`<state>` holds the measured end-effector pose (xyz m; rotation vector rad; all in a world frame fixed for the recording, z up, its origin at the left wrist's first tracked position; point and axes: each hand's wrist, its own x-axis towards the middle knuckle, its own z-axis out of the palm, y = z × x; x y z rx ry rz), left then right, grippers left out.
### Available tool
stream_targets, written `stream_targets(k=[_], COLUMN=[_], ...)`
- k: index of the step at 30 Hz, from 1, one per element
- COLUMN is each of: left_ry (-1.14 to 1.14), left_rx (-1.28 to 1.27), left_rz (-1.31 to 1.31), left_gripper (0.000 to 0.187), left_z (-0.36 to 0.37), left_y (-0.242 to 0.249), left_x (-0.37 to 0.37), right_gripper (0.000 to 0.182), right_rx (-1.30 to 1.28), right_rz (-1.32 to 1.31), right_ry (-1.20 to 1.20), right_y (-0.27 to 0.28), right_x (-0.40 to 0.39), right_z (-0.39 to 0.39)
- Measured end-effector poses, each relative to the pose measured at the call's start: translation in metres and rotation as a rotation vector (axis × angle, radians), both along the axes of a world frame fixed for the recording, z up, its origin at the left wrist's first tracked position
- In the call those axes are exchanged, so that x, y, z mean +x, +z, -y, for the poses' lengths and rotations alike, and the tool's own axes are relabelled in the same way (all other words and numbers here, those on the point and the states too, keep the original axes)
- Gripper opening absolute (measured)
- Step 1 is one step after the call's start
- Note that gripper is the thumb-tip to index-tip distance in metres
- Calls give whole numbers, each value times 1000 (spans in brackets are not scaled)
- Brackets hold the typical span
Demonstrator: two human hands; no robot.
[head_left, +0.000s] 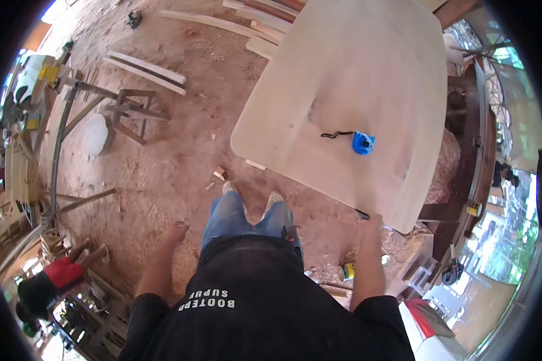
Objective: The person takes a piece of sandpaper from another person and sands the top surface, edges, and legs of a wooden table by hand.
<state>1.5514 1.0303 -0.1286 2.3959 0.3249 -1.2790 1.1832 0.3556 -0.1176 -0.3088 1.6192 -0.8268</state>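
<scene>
A large pale wooden panel (343,78) lies in front of me, to the right. On it rests a blue tape measure (363,143) with a black strap. My right hand (370,221) is at the panel's near edge, closed on a small dark object (362,214) too small to name. Over the dirt floor to the left of my legs hangs my left hand (178,230), its fingers curled and nothing visible in them.
Wood strips (147,72) and a wooden stand (135,114) are on the floor ahead left. Small wood blocks (220,174) lie near my feet. A yellow can (347,271) stands near my right forearm. Another person (54,280) is at the lower left.
</scene>
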Motion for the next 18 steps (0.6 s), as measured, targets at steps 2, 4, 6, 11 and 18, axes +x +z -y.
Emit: stream_targets(k=[2, 4, 6, 11, 18], left_ry=[-98, -86, -70, -6, -131], left_rx=[-9, 18, 14, 88, 74], left_rz=[30, 23, 45, 56, -22], left_gripper=[51, 52, 52, 54, 57], left_z=[13, 16, 12, -39, -179], left_y=[12, 23, 23, 21, -25], left_x=[-9, -11, -4, 26, 92], right_gripper=[40, 39, 38, 42, 43], right_rx=[25, -159, -136, 173, 111], right_rz=[19, -54, 86, 406, 362], right_ry=[-15, 386, 430, 192, 90], right_y=[15, -6, -18, 5, 26], right_x=[17, 49, 99, 276, 403], right_z=[-5, -38, -75, -175, -254])
